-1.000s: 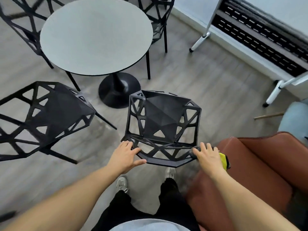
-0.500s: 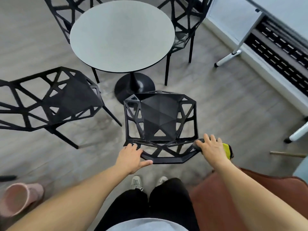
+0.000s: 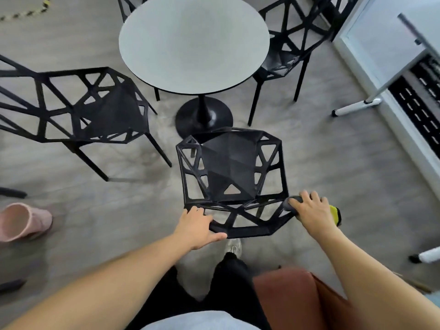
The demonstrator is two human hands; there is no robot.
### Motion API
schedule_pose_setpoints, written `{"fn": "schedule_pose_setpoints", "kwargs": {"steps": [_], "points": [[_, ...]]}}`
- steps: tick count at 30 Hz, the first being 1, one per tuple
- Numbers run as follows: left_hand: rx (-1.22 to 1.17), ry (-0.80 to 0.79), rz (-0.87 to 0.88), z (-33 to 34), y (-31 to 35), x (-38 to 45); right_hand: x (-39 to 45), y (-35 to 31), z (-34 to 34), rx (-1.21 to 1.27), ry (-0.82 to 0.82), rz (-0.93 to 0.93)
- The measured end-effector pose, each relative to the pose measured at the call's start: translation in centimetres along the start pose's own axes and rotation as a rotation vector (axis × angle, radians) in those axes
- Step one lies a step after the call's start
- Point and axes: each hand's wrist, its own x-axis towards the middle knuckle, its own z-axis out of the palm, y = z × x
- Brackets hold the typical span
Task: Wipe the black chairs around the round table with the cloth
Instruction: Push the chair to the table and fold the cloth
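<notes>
A black lattice chair (image 3: 232, 172) stands right in front of me, its seat facing the round grey table (image 3: 194, 44). My left hand (image 3: 196, 227) grips the left end of the chair's top back rail. My right hand (image 3: 313, 210) presses a grey and yellow cloth (image 3: 333, 211) onto the rail's right corner, fingers curled over it. A second black chair (image 3: 78, 106) stands to the left of the table. A third (image 3: 292, 46) stands at the table's right, partly tucked under it. Part of another chair shows behind the table.
A brown upholstered seat (image 3: 302, 296) sits close at my lower right. A white-legged desk (image 3: 390, 60) and a dark slotted panel (image 3: 419, 108) line the right side. A pink slipper (image 3: 23, 221) lies on the floor at the left edge. My shoe (image 3: 233, 246) is below the chair back.
The chair and the table have shifted right and lower in view as my head turned left; the pink slipper came into view. Both hands stay on the same rail of the chair back.
</notes>
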Motion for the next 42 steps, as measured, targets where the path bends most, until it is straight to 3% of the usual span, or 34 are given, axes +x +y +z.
{"fn": "schedule_pose_setpoints", "kwargs": {"steps": [7, 14, 20, 23, 30, 33, 36, 40, 42], "points": [[-0.018, -0.073, 0.000, -1.5, 6.9, 2.1, 1.8, 6.7, 1.5, 0.098, -0.020, 0.070], [-0.047, -0.090, -0.011, -1.7, 8.1, 2.2, 2.4, 8.3, 1.2, 0.368, -0.001, 0.163], [-0.185, -0.013, 0.001, -3.2, 6.9, 1.4, 1.9, 7.9, -3.2, 0.737, 0.306, 0.319], [-0.275, 0.124, 0.019, -5.5, 6.5, 0.6, 1.7, 6.3, -6.5, 0.910, 0.417, 0.216], [-0.568, 0.443, 0.045, -11.3, 3.1, -2.2, 1.5, 0.4, -15.0, 1.285, 0.454, -0.051], [-0.679, 0.575, 0.047, -13.7, 0.9, -3.9, 1.3, -2.6, -19.0, 1.339, 0.410, -0.116], [-0.835, 0.593, 0.016, -15.5, -2.0, -5.2, 1.4, -6.0, -22.3, 1.294, 0.413, -0.200], [-1.307, 0.561, -0.031, -17.4, -5.9, -7.0, 1.1, -11.0, -26.4, 1.226, 0.402, -0.284], [-1.392, 0.563, -0.096, -17.9, -8.3, -7.7, 0.9, -13.8, -28.2, 1.196, 0.437, -0.331]]}}
